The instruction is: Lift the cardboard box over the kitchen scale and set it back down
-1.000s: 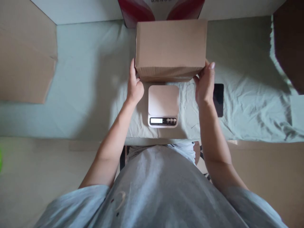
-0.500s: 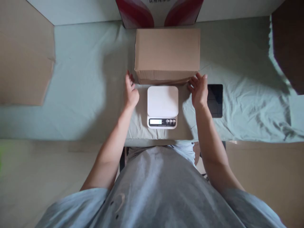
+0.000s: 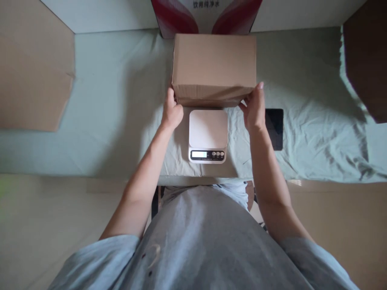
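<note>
A closed brown cardboard box (image 3: 214, 60) is gripped at its two lower near corners, just beyond the scale. At its left corner, my left hand (image 3: 173, 110) has its fingers closed around the edge, the fingertips partly hidden by the box. My right hand (image 3: 254, 106) holds the right corner, thumb against the side and fingers under the near edge. Between my forearms a white digital kitchen scale (image 3: 208, 129) lies flat with a bare platform. Its small display is lit, but the reading is too washed out to make out.
A black tablet-like flat object (image 3: 274, 129) lies right of my right hand. Behind the box stands a red and white carton (image 3: 208, 18). Large cardboard pieces stand at left (image 3: 33, 72) and right (image 3: 365, 60). A wrinkled pale green cloth (image 3: 105, 100) covers the table.
Both hands have come in from beside the box and taken hold of its lower corners. The box's near edge appears slightly raised. The scale stays in place.
</note>
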The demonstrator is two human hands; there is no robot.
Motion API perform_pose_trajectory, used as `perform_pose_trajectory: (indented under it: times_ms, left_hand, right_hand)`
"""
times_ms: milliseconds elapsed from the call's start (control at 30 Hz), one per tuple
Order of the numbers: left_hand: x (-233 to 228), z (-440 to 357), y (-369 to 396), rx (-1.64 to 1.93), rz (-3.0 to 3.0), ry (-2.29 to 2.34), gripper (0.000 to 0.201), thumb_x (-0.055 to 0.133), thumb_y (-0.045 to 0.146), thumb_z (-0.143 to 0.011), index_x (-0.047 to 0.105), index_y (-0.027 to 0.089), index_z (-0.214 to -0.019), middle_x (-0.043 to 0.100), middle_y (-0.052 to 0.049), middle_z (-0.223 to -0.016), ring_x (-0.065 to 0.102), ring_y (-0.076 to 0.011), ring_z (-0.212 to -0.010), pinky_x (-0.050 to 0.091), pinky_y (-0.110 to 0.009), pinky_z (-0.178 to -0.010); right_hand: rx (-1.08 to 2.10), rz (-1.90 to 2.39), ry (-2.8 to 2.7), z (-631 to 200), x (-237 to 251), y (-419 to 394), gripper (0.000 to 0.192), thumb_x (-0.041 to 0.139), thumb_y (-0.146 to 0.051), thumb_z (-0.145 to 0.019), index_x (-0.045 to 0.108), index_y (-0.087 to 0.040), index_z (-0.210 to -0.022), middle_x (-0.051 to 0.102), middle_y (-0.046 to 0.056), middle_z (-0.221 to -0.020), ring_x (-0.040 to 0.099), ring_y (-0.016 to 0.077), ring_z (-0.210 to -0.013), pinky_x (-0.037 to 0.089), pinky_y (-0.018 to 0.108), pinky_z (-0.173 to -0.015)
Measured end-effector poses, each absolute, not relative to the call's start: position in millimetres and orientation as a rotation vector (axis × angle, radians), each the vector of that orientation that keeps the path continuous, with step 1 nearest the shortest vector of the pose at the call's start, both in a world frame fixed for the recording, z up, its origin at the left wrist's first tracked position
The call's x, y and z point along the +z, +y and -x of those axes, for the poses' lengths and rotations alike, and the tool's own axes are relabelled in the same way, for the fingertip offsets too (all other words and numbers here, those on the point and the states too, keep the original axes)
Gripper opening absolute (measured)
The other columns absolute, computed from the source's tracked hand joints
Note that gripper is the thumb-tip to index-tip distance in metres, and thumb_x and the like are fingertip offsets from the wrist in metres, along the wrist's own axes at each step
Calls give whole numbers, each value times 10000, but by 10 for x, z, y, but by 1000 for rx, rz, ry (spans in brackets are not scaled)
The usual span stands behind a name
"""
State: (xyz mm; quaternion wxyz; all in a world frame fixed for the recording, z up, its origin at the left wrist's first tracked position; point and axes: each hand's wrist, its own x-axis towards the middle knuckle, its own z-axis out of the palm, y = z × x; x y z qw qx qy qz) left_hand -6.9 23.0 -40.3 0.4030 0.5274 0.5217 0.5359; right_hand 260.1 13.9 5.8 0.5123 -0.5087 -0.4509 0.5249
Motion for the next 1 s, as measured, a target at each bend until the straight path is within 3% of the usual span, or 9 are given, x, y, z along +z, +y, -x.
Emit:
perform_pose_trajectory:
  times_ms: [167, 267, 367, 733, 933, 1000]
  left_hand:
    - [186, 39, -247, 1344, -1387, 1253, 631, 544, 67, -781, 434, 299, -1358, 533, -29, -1364, 423, -232, -1391, 246, -454, -1214]
    - [370, 5, -691, 1295, -1428, 1252, 634, 542, 45, -737, 465, 301, -1312, 540, -34, -1354, 429, -229, -1383, 318, -427, -1190]
    - [345, -62, -1080, 1328, -1426, 1285, 623, 499, 13, -692, 498, 280, -1255, 587, -49, -1272, 507, -217, -1309, 362, -433, -1166]
    - [92, -147, -1498, 1294, -1330, 1386, 808, 457, 0, -651, 401, 323, -1389, 550, -43, -1380, 512, -212, -1314, 346, -460, -1177]
    - [64, -64, -1476, 1288, -1381, 1364, 943, 450, -26, -662, 245, 397, -1479, 284, 46, -1588, 190, -161, -1503, 167, -382, -1253]
    - [16, -16, -1462, 1318, -1387, 1384, 940, 470, -6, -679, 223, 410, -1485, 227, 61, -1610, 167, -163, -1508, 170, -375, -1250]
  right_hand:
    - [1223, 1178, -1079, -2660, 513, -233, 589, 446, -786, -730, 596, -372, -1121, 599, 3, -1313, 506, 301, -1315, 509, 490, -1029]
    - [1211, 1168, -1051, -2721, 634, -596, 510, 492, -705, -775, 609, -365, -1137, 631, 26, -1221, 577, 296, -1221, 533, 509, -981]
    - [1173, 1230, -1022, -2752, 589, -913, 467, 469, -662, -818, 601, -373, -1159, 634, 21, -1204, 596, 272, -1180, 524, 521, -987]
    - [1175, 1296, -1049, -2742, 372, -1274, 484, 424, -664, -849, 565, -377, -1213, 618, 17, -1247, 586, 263, -1203, 496, 546, -1015]
    - [1186, 1293, -1026, -2796, 322, -1262, 494, 394, -673, -852, 571, -384, -1212, 609, 13, -1290, 557, 263, -1256, 474, 544, -1037]
    - [1146, 1305, -1020, -2845, 297, -1261, 504, 382, -679, -852, 561, -390, -1224, 602, 15, -1303, 545, 259, -1273, 464, 542, -1042]
